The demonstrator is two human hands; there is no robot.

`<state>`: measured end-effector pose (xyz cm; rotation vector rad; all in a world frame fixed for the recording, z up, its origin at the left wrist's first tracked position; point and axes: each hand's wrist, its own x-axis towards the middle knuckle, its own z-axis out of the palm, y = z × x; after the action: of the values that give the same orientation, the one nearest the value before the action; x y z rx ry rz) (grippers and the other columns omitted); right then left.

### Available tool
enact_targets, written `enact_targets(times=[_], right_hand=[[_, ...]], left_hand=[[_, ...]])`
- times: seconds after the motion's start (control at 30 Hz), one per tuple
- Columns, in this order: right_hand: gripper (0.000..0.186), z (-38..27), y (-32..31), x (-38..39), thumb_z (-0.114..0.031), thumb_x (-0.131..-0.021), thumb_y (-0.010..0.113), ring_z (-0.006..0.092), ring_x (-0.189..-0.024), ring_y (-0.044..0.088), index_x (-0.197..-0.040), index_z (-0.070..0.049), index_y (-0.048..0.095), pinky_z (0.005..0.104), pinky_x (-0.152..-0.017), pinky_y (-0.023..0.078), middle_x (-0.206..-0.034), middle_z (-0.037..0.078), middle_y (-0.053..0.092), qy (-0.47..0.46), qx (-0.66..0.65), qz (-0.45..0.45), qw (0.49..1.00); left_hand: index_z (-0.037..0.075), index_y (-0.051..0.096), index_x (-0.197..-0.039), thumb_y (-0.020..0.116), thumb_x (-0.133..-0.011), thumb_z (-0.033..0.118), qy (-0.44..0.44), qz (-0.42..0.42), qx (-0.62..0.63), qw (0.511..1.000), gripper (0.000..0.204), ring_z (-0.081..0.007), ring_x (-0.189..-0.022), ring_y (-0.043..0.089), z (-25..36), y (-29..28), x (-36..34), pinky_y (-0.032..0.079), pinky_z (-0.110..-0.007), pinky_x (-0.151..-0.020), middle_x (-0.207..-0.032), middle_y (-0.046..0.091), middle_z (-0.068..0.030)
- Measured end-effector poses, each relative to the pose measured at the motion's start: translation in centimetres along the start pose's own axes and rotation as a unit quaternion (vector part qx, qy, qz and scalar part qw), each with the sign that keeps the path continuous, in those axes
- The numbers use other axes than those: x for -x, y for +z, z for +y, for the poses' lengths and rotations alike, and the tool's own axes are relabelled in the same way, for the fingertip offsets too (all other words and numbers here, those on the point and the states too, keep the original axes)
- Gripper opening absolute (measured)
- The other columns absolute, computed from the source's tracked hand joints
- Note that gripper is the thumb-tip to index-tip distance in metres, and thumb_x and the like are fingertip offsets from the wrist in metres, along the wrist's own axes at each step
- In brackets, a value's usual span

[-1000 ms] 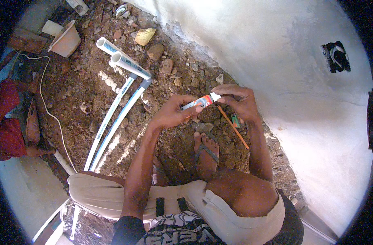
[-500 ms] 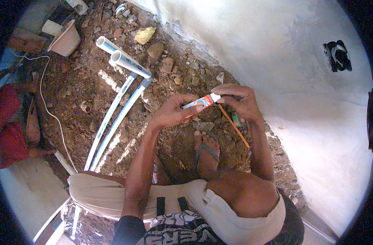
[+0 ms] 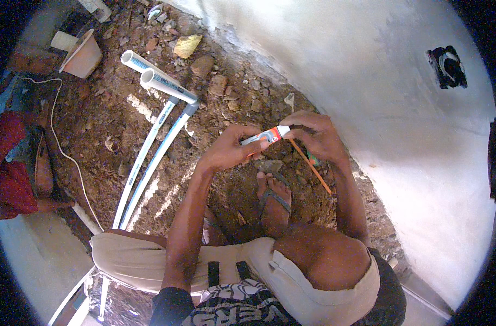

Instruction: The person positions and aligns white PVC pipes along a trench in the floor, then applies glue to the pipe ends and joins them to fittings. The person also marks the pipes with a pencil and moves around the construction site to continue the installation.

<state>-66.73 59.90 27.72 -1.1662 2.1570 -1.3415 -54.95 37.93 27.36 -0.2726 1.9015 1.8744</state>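
A small white, orange and blue tube lies slantwise between my hands in front of me. My left hand is closed around its body, the thumb pressed along the near side. The fingers of my right hand pinch the white cap at the tube's right end. I cannot tell if the cap is loose from the tube. Just below my right hand, a thin orange strip slants over the dirt. A small green item is mostly hidden behind that hand.
Two white pipes with grey elbows stand out of the dirt at left. Stones and a yellowish lump lie farther off. A pale wall rises at right. At far left are a basin, a white cable and a person in red.
My right fingers have curled more closely over the cap. Less of the green item shows behind the right hand. The view has shifted slightly, while my left hand keeps its hold.
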Motion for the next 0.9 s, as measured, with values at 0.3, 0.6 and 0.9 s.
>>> enact_targets(times=[0.3, 0.6, 0.9], right_hand=[[0.026, -0.4, 0.6, 0.4, -0.012, -0.081, 0.071, 0.0199, -0.09, 0.064, -0.106, -0.004, 0.066, 0.0338, -0.08, 0.05, -0.096, 0.009, 0.068, 0.059, -0.052, 0.001, 0.997], [0.036, 0.8, -0.4, 0.1, -0.034, -0.098, 0.05, 0.0207, -0.061, 0.051, -0.092, -0.001, 0.062, 0.0374, -0.057, 0.041, -0.071, 0.013, 0.059, 0.077, 0.041, -0.103, 0.991], [0.049, 2.2, -1.6, 2.0, -0.047, -0.096, 0.05, 0.0234, -0.054, 0.055, -0.081, -0.004, 0.068, 0.0379, -0.057, 0.045, -0.057, 0.01, 0.056, 0.318, -0.039, 0.077, 0.944]], left_hand=[[0.005, 0.067, -0.088, 0.068, -0.089, 0.034, -0.001, 0.011, 0.008, 1.0, 0.029, -0.0055, -0.053, 0.05, -0.6, 0.2, 0.2, 0.037, -0.023, -0.047, -0.065, 0.057, 0.0024], [0.001, 0.067, -0.098, 0.072, -0.085, 0.023, 0.095, 0.054, -0.073, 0.991, 0.026, -0.0092, -0.065, 0.057, -0.1, 1.3, -0.4, 0.045, -0.027, -0.058, -0.074, 0.062, -0.0016], [0.003, 0.059, -0.11, 0.07, -0.086, 0.021, 0.163, 0.221, -0.143, 0.951, 0.031, -0.0163, -0.081, 0.058, -1.8, 3.0, -2.0, 0.048, -0.031, -0.074, -0.094, 0.063, -0.0082]])
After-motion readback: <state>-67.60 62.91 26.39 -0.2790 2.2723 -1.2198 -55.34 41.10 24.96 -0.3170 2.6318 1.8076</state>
